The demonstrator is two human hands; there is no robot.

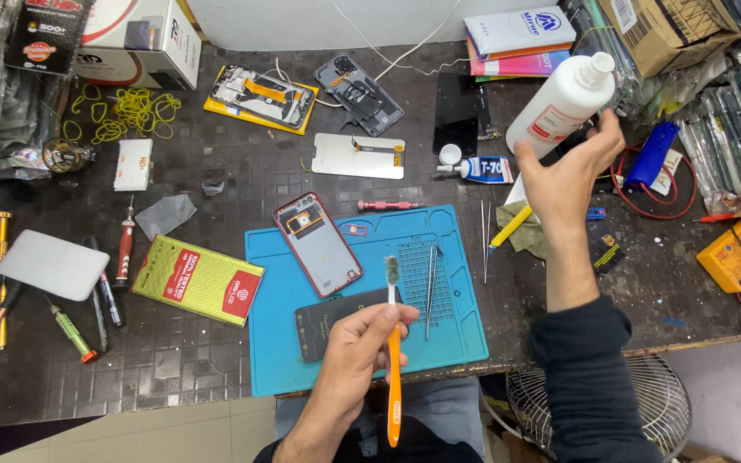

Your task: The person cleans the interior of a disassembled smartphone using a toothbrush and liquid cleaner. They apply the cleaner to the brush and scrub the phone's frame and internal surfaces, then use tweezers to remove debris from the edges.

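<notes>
- Left hand: closed on orange-handled toothbrush, bristles up, over blue silicone mat at bench near edge.
- Right hand: wrapped around tilted white plastic bottle.
- Step: wetting brush; bottle nozzle must meet bristles.

Left hand around an orange toothbrush above the blue mat, right hand on a tilted, seemingly capped white bottle.

The dark tiled tabletop carried a blue work mat near its front edge. Left of the mat lay a green-and-red flat box, a white slab and several screwdrivers. Farther back lay yellow rubber bands, an opened phone and a glue tube.
</notes>
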